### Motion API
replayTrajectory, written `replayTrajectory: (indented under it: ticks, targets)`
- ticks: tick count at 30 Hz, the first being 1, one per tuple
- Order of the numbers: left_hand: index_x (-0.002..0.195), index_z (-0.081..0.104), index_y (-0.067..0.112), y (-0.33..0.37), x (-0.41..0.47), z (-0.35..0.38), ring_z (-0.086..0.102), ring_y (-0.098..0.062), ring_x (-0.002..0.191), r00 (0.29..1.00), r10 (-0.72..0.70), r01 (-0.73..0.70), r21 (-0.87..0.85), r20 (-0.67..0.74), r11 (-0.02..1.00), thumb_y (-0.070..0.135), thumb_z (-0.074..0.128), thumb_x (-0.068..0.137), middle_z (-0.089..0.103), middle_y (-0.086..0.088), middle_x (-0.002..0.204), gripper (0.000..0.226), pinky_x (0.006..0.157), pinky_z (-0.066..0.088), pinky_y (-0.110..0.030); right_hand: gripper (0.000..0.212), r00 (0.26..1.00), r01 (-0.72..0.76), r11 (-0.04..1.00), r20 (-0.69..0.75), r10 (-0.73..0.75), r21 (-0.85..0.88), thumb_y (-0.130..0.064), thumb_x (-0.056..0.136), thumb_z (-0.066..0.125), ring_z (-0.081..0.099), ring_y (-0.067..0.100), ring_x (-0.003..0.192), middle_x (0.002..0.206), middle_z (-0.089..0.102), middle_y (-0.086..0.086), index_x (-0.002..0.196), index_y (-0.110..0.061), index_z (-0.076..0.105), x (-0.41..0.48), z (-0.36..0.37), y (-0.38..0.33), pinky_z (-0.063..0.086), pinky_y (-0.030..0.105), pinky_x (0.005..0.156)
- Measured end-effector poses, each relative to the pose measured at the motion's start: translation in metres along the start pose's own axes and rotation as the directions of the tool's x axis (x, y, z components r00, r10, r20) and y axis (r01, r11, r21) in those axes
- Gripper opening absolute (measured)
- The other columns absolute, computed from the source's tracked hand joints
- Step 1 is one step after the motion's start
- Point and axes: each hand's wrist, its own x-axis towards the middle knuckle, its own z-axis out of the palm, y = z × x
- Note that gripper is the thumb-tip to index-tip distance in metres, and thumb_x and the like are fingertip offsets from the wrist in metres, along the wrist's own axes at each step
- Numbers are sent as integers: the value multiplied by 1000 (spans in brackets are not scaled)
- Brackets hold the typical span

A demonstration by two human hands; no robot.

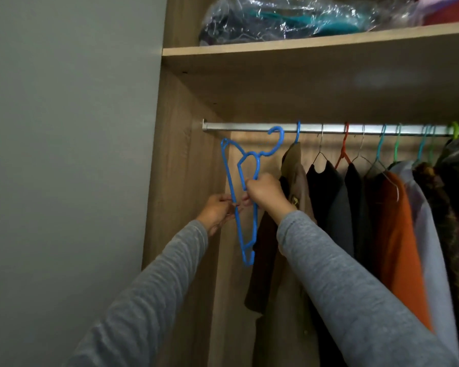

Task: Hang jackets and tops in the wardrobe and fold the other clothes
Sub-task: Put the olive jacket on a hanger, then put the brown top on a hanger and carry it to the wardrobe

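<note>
An empty blue plastic hanger (pixel 240 229) is tilted on its side just below the left end of the metal wardrobe rail (pixel 249 127), its hook near the rail but off it. My left hand (pixel 217 211) pinches the hanger's lower bar. My right hand (pixel 264 193) grips its frame from the right. Right of the hanger a brown top (pixel 294 234) hangs on another blue hanger. Further right hang a black top (pixel 322 197), an orange top (pixel 398 234) and several more garments.
A wooden shelf (pixel 316 43) above the rail carries clear plastic bags of clothes (pixel 289 19). The wardrobe's left side panel (pixel 180 168) stands close behind my left hand. A grey wall (pixel 64 154) fills the left.
</note>
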Motion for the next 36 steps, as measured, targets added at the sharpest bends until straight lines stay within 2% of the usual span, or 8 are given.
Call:
replayTrajectory:
  ticks: [3, 10, 13, 16, 20, 23, 29, 36]
  targets:
    - [84, 51, 11, -20, -48, -19, 61, -2, 51, 999, -22, 23, 27, -25, 999, -12, 43, 91, 58, -3, 78, 25, 58, 51, -19, 26, 994, -23, 998, -104, 28, 56, -17, 94, 44, 64, 25, 66, 80, 66, 13, 69, -19, 45, -42, 13, 14, 56, 37, 68]
    - [122, 40, 6, -48, -144, -47, 62, -11, 71, 992, -119, 121, 67, -27, 990, -1, 57, 89, 60, -9, 94, 37, 68, 52, -23, 18, 983, -106, 991, -157, 92, -86, -17, 97, 36, 44, 34, 124, 129, 50, 23, 95, -7, 51, -151, 18, 42, 35, 42, 105]
    - [137, 35, 6, -43, -182, -48, 49, -27, 122, 989, -42, 83, 291, -144, 953, 36, 67, 84, 46, -17, 133, 70, 103, 40, -37, 26, 986, -129, 975, -130, 106, -182, -28, 96, 38, 54, 37, 107, 116, 58, 20, 99, -11, 57, -202, -7, 42, 45, 43, 92]
    - [145, 29, 5, -28, -224, -39, 21, -28, 142, 956, 248, -105, 612, -153, 783, 34, 53, 94, 22, -18, 151, 63, 116, 16, -33, 34, 990, -124, 918, -104, 91, -377, -42, 95, 40, 58, 32, 87, 89, 61, 9, 75, -18, 52, -244, -37, 42, 44, 36, 71]
    - [112, 62, 11, -8, -274, -19, 52, -29, 118, 939, 294, -329, 725, 181, 605, 38, 41, 99, 62, -11, 115, 35, 113, 24, -46, 42, 998, -43, 848, -61, 13, -528, -45, 95, 42, 54, 26, 75, 68, 56, -1, 75, -11, 58, -288, -74, 30, 34, 31, 62]
    - [74, 56, 15, 1, -310, -8, 56, -29, 78, 949, 148, -313, 771, 279, 555, 39, 40, 99, 53, 0, 68, 39, 79, 43, -39, 42, 998, 27, 809, -30, -55, -587, -47, 93, 44, 54, 27, 75, 71, 57, 3, 69, -14, 54, -311, -91, 24, 33, 30, 62]
    - [85, 59, 3, 9, -381, 11, 50, -21, 67, 963, 82, -260, 799, 257, 542, 38, 42, 98, 59, -20, 76, 41, 68, 45, -43, 42, 985, 149, 840, 150, -81, -522, -44, 93, 48, 48, 18, 59, 56, 48, -3, 62, -17, 48, -363, -135, 8, 30, 31, 51]
    - [72, 50, 15, 37, -451, 13, 44, -16, 66, 975, 54, -212, 841, 214, 498, 32, 43, 99, 50, -3, 69, 33, 65, 38, -31, 30, 951, 157, 941, 303, -62, -299, -28, 93, 57, 50, 15, 64, 64, 53, 1, 71, -8, 56, -400, -145, -8, 40, 32, 64]
